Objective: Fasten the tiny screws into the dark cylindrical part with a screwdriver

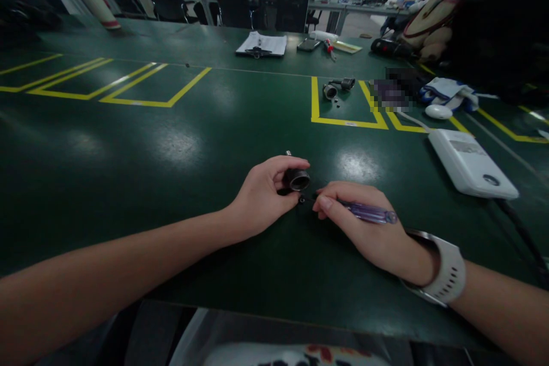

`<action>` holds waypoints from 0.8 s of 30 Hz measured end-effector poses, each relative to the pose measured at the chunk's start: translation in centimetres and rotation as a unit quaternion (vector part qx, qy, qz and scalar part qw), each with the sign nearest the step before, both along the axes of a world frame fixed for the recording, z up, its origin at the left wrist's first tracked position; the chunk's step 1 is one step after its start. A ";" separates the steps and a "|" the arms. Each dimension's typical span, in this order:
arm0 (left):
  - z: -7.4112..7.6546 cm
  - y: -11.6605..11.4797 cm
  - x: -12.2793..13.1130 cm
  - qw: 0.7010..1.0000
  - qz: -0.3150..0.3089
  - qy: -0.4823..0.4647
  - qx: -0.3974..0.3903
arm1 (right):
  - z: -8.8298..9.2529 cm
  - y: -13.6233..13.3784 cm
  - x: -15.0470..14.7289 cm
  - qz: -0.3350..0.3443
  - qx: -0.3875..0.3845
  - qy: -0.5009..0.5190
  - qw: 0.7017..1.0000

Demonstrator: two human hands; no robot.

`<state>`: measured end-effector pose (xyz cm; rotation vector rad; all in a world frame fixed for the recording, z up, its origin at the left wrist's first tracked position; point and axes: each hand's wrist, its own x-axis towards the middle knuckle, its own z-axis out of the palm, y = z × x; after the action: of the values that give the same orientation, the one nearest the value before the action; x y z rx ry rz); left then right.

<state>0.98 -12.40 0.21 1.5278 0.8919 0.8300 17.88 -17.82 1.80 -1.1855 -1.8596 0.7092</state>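
My left hand [266, 194] is closed around a dark cylindrical metal part [297, 179], its hollow round end facing me. A small shiny piece sticks up behind that part, beyond my fingers. Pinched in my right hand [360, 220] is a screwdriver [371, 213] with a translucent purple handle; its thin shaft points left. The shaft's tip reaches a tiny dark ring-like piece [302, 199] just below the cylinder, by my left thumb. Whether the tip touches that piece, I cannot tell.
Two similar dark metal parts [330, 91] and tiny bits lie inside a yellow-taped rectangle [349, 123]. A white power bank-like box [472, 163] with cables sits at right. Farther back are a clipboard [261, 44], a phone [309, 44] and red-handled pliers [329, 48]. People sit beyond the table.
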 end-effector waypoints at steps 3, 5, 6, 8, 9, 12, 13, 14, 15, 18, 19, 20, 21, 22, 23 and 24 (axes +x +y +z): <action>0.1 0.0 0.1 1.000 0.001 -0.012 -0.011 | -0.1 0.0 0.1 0.017 -0.010 -0.004 1.000; 0.3 -0.1 0.1 1.000 0.002 -0.022 -0.017 | -0.1 0.0 0.1 0.035 -0.007 -0.014 0.999; 0.4 -0.2 0.1 0.999 0.004 -0.027 -0.018 | -0.1 0.0 0.1 0.044 -0.005 -0.020 0.999; 0.7 -0.3 0.1 0.999 0.004 -0.035 -0.020 | -0.1 0.0 0.2 0.057 0.001 -0.031 0.998; 0.7 -0.3 0.1 0.999 0.002 -0.038 -0.023 | -0.1 0.0 0.2 0.061 0.004 -0.035 0.997; 0.7 -0.4 0.2 0.999 -0.011 -0.037 -0.036 | -0.2 0.0 0.1 0.070 0.010 -0.043 0.997; 0.6 -0.4 0.2 0.999 -0.015 -0.034 -0.038 | -0.2 0.0 0.1 0.070 0.011 -0.043 0.997; 0.5 -0.4 0.2 0.999 -0.016 -0.032 -0.038 | -0.1 0.0 0.1 0.068 0.013 -0.041 0.997; 0.4 -0.3 0.2 0.999 -0.016 -0.031 -0.038 | -0.1 0.0 0.1 0.063 0.014 -0.036 0.997; 0.2 -0.3 0.2 0.999 -0.016 -0.027 -0.037 | 0.1 -0.1 0.2 0.038 0.022 -0.011 0.999; 0.3 -0.3 0.2 0.999 -0.015 -0.027 -0.037 | 0.1 -0.1 0.3 0.028 0.023 -0.004 0.999; 0.3 -0.3 0.2 0.999 -0.014 -0.027 -0.038 | 0.1 0.0 0.4 0.017 0.020 0.004 1.000; 0.3 -0.3 0.2 0.999 -0.013 -0.027 -0.039 | 0.1 0.0 0.6 0.006 0.010 0.014 1.000; 0.4 -0.3 0.3 0.999 -0.010 -0.028 -0.039 | 0.0 0.0 0.7 -0.003 -0.007 0.029 1.000; 0.4 -0.3 0.3 0.999 -0.008 -0.029 -0.040 | -0.1 0.1 0.8 -0.011 -0.028 0.049 0.998; 0.5 -0.3 0.3 0.999 -0.005 -0.032 -0.042 | -0.3 0.1 1.0 -0.016 -0.050 0.072 0.996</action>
<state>1.23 -12.66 0.69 1.4250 0.8613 0.8199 18.86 -17.70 1.53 -1.1921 -1.6985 0.8546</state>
